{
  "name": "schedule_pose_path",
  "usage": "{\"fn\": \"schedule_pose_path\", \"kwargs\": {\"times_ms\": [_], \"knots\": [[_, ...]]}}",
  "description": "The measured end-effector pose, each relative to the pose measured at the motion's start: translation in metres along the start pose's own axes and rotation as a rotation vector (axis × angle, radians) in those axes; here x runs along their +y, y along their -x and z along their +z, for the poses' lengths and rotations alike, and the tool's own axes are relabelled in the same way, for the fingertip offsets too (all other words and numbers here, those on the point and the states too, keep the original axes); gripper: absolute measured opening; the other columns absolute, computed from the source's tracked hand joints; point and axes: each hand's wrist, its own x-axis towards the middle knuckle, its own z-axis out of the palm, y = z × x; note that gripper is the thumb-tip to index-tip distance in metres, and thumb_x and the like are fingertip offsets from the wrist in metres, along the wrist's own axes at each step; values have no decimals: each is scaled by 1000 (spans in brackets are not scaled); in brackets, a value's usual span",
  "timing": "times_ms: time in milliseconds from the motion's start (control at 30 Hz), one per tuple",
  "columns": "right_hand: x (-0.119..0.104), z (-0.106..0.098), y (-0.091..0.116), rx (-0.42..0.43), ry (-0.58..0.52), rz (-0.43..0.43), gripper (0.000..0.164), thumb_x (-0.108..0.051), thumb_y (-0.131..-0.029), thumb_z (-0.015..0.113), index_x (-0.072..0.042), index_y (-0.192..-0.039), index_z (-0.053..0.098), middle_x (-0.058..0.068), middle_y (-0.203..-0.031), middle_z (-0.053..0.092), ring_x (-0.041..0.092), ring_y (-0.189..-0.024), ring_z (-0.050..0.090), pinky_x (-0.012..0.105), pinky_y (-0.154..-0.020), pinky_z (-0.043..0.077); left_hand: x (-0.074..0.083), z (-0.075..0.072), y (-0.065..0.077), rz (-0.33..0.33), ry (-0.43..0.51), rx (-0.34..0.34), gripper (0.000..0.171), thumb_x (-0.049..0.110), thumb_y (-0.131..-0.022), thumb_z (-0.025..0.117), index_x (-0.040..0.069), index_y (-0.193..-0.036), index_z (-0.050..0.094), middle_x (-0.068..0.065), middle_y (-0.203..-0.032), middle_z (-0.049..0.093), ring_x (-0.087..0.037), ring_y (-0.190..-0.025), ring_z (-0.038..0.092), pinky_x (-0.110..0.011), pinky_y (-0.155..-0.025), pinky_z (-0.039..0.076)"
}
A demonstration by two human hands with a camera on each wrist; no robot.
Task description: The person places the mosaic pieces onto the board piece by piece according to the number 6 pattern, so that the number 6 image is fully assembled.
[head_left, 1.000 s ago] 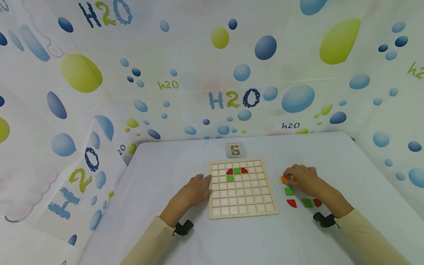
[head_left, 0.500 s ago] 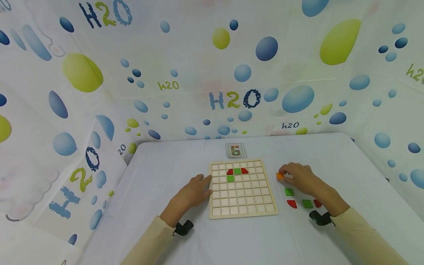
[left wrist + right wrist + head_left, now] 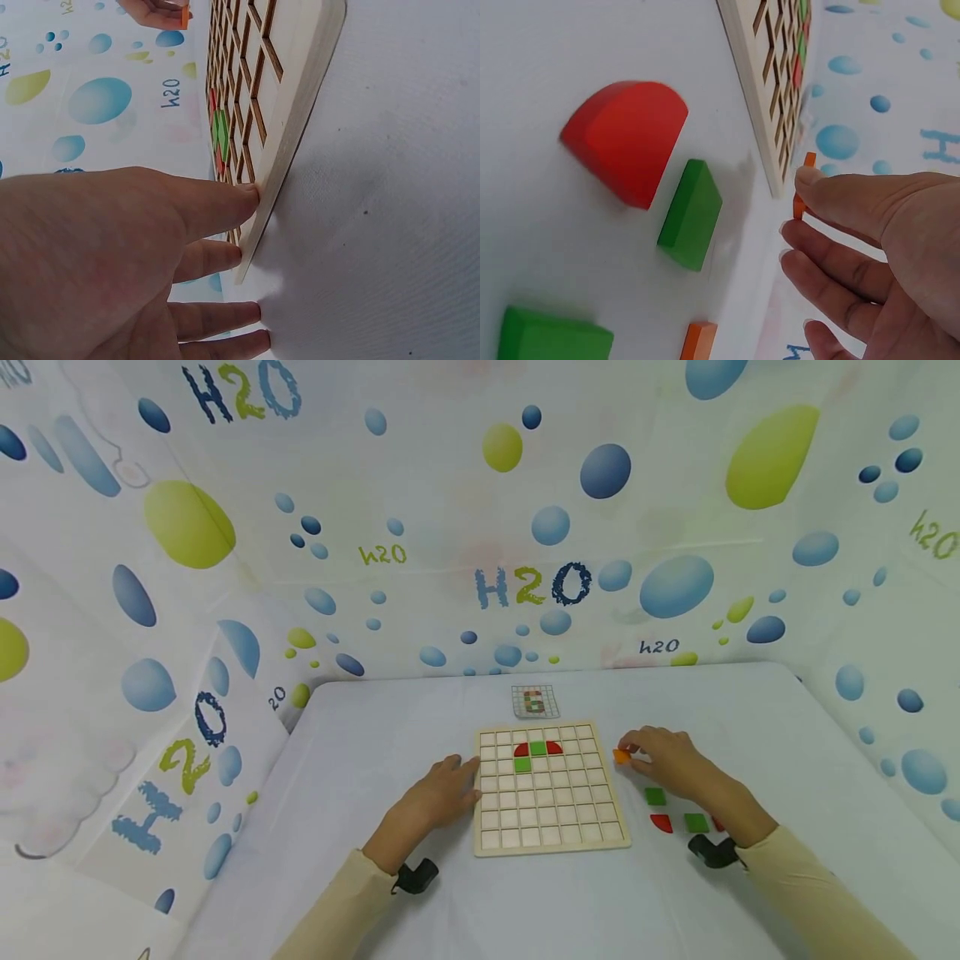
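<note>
A square wooden grid board point(image 3: 555, 850) lies on the white table, with two green square tiles and two red quarter-round tiles set in its upper cells. At its left edge rests my left hand point(image 3: 442, 791), thumb and a fingertip touching the rim point(image 3: 289, 142) and the other fingers extended down to the cloth. My right hand point(image 3: 670, 762) pinches a small orange tile point(image 3: 621, 757) between thumb and fingers, just off the board's right edge. In the right wrist view the held orange tile point(image 3: 799, 207) appears edge-on, partly covered by the thumb.
Right of the board lie loose tiles: a green square point(image 3: 655, 797), a red quarter-round point(image 3: 661, 823), another green square point(image 3: 696, 822) and a red one partly hidden by the wrist camera. Another orange tile point(image 3: 698, 341) lies near them. A pattern card point(image 3: 535, 701) sits behind the board.
My right hand has picked up the orange tile from the table and carried it left toward the board. The left hand stays where it was.
</note>
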Motion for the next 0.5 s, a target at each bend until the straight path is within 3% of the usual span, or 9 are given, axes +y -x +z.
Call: {"fn": "schedule_pose_path", "kwargs": {"times_ms": [500], "knots": [[-23,1,-13,1,-52,-40,25,-12,-97,77,-9,-121,72,5,-110,74,28,-105,68,57,-93,50,2,-2,2,5,7,-1,62,36,-108,61,12,-162,43,-21,-164,39,-41,-151,40,-58,-116,45]]}}
